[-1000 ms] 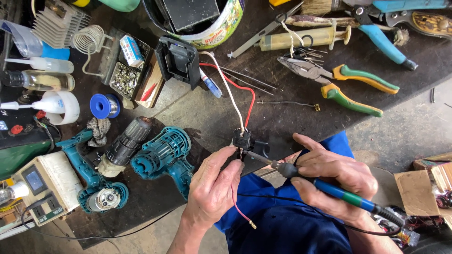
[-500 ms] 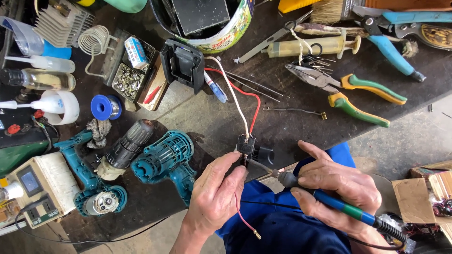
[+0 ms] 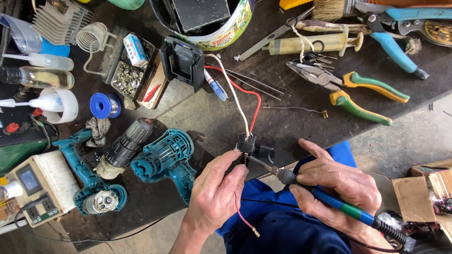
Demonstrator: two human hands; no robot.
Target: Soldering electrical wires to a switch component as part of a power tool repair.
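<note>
Lying at the lower left of the frame, a teal drill housing and its dark chuck and motor rest on the dark table. Just right of them, below centre, the left hand pinches a small black switch at the table's near edge; white and red wires run up from it to a black battery holder. Right of centre, the right hand grips a blue-handled soldering iron, its tip touching the switch. Green-and-orange pliers lie at the upper right.
</note>
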